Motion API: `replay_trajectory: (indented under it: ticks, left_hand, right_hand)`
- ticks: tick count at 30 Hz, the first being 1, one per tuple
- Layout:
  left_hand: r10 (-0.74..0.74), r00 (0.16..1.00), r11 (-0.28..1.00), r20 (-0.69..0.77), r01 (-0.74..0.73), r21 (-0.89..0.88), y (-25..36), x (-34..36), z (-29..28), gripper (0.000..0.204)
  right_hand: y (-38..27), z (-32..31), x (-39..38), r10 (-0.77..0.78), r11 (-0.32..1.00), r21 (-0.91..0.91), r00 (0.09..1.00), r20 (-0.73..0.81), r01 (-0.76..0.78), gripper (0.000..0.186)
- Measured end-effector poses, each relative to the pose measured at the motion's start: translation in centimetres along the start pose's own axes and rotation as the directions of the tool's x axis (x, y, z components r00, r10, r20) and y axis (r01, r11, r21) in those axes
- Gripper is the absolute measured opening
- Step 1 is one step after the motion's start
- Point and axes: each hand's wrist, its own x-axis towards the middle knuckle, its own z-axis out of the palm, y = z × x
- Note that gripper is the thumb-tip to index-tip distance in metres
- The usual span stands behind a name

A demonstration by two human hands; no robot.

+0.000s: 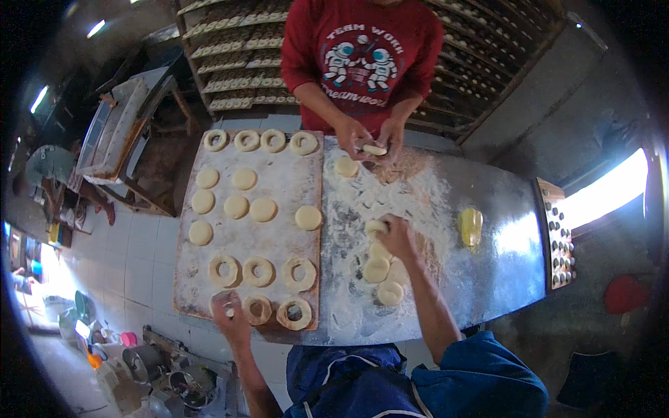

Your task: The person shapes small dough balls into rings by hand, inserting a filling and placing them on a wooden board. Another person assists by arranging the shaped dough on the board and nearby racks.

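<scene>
At the front left corner of a floured wooden board [279, 233], my left hand [235, 327] has its fingers closed on a pale piece of dough [229, 311], mostly covered by them; it looks like a ring. My right hand [399, 240] grips a round dough piece [376, 227] above the floured table. Just below that hand lie several overlapping dough rounds [376, 269]. On the board, dough rings line the far edge and the near part, such as a large dough ring [298, 274]. Between them sit flat dough rounds [236, 206] without holes.
Across the table, a co-worker in a red shirt [362, 63] shapes a dough piece [374, 150] with both hands. A yellow lump [470, 228] sits on the table's right side. Racks of shaped dough [240, 66] stand behind. Pots [191, 386] are at lower left.
</scene>
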Motion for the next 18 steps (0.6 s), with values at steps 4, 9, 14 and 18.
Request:
replay_trajectory:
  ticks: [4, 9, 14, 18]
  left_hand:
    - [0.279, 0.938, 0.946, 0.205, -0.231, -0.228, 6.0, -3.0, 8.1, 0.019]
    - [0.335, 0.781, 0.886, 0.527, -0.07, -0.459, 14.1, -8.9, 20.4, 0.025]
    - [0.313, 0.694, 0.862, 0.649, 0.079, -0.501, 16.1, -13.0, 27.2, 0.03]
    - [0.318, 0.716, 0.83, 0.621, 0.106, -0.547, 15.6, -15.6, 29.2, 0.03]
  right_hand:
    - [8.1, -1.7, -0.1, -0.035, 0.915, -0.394, 0.954, -0.299, -0.09, 0.032]
    - [8.1, -5.3, -2.8, 0.042, 0.988, 0.153, 0.996, -0.084, -0.029, 0.035]
    - [5.3, -8.6, -7.8, 0.105, 0.709, 0.695, 0.993, 0.061, -0.118, 0.046]
    - [4.8, -10.6, -9.6, 0.07, 0.682, 0.725, 0.995, 0.071, -0.099, 0.058]
